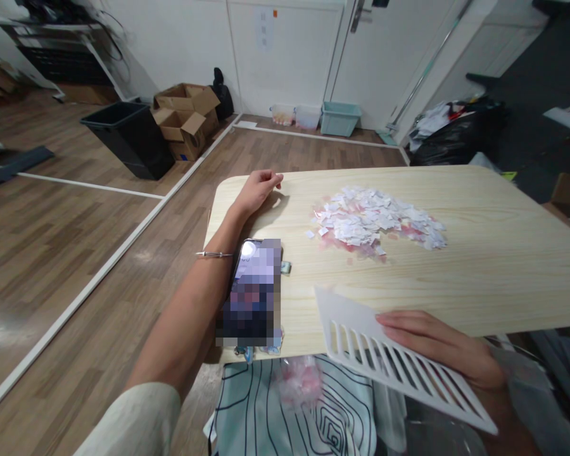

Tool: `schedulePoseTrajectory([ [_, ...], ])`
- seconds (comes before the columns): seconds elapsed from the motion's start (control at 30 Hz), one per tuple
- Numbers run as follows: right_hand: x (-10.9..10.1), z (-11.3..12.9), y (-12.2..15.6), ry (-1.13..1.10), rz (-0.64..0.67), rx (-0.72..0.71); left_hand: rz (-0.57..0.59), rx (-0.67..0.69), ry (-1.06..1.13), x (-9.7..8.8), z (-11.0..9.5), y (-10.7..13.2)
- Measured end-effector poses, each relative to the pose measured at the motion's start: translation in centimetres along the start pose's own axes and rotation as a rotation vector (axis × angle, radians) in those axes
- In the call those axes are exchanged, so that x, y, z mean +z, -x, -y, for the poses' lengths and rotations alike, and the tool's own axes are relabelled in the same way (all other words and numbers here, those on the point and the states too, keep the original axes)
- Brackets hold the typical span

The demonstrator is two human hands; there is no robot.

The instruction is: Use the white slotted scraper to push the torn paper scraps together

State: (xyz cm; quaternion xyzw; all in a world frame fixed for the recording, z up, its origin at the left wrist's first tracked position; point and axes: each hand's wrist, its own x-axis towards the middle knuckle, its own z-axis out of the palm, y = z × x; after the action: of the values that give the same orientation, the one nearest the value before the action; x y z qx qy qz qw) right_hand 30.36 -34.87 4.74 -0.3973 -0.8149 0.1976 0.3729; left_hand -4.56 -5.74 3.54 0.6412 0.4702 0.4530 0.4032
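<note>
My right hand grips a flat white slotted plastic board at the table's near edge. Its fingers lie over the top and the thumb is hidden. The board is tilted, its far corner over the tabletop. My left hand is by the table's far left corner, fingers curled in, with nothing seen in them. Beyond the board, a heap of small white paper pieces is spread over the table, with pinkish bits among them. A phone, partly blurred out, lies beside my left forearm.
On my lap, a clear bag with pink contents rests on green patterned cloth. A black bin and open cardboard boxes stand on the floor at left. Plastic tubs line the far wall. A black bag lies at right.
</note>
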Motion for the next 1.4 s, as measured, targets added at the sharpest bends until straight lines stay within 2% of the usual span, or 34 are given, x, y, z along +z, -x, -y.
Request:
schedulePoseTrajectory([
  [0.1,0.5,-0.3,0.2,-0.051,0.087,-0.109,0.003,0.005,-0.007,0.0,-0.1,0.0],
  [0.33,0.6,-0.7,0.2,-0.12,0.151,-0.145,-0.007,-0.008,-0.023,0.1,-0.4,0.2],
  [0.57,0.5,0.7,0.5,-0.026,0.005,-0.023,0.0,0.009,-0.01,0.2,-0.3,0.1],
  [0.77,1.1,-0.6,0.4,0.012,-0.02,-0.053,0.002,0.017,-0.03,0.0,0.0,-0.1],
  [1.07,0.9,-1.0,0.7,-0.014,0.034,-0.077,0.009,0.025,-0.019,0.1,0.0,-0.1],
  [1.4,0.6,-0.6,-0.1,-0.196,0.091,-0.095,0.009,0.035,-0.023,0.2,0.1,-0.1],
])
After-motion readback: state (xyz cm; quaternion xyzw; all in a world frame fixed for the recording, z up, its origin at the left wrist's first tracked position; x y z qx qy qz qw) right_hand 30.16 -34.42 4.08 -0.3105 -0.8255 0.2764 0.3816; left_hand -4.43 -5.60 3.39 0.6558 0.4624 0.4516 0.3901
